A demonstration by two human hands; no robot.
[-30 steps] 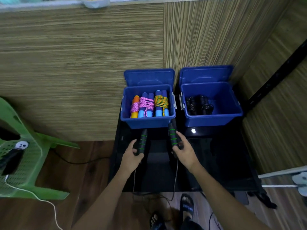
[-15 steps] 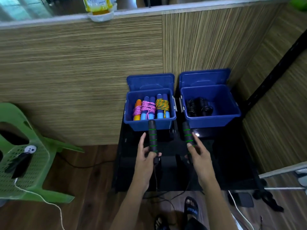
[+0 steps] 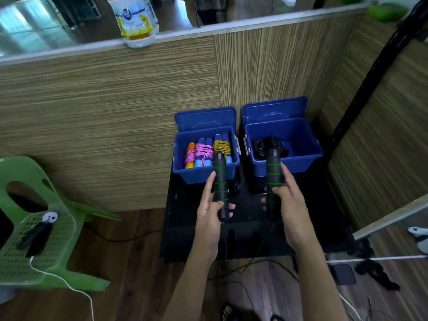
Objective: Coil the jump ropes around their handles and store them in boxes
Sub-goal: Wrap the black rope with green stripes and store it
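Two blue plastic boxes sit side by side on a glossy black table [image 3: 185, 228], lids tipped back against a ribbed wood-grain wall panel [image 3: 115, 112], and every place below is given relative to the left box [image 3: 203, 174]. Far to its left stands a green plastic chair [image 3: 34, 228] with a perforated seat, a white cable [image 3: 64, 283] trailing off it. Inside the left box lie bundles of round foam handles in orange and blue, bound with braided pink rope [image 3: 201, 152] and yellow-orange rope [image 3: 221, 145]. In front of its near wall, the left hand [image 3: 209, 216] grips a cylindrical black foam handle [image 3: 220, 179] ringed with green bands, fingers curled round its lower end, its top rising across the box's front rim. To the right of that, the right hand [image 3: 289, 205] clasps the matching right handle [image 3: 273, 181], fingers wrapped about its middle, held upright. Thin black rope hangs from both handles toward the wooden floor, hard to trace against the dark table. Just right of the left box, the right box [image 3: 301, 156] holds a dark coiled bundle [image 3: 261, 147] of black rope.
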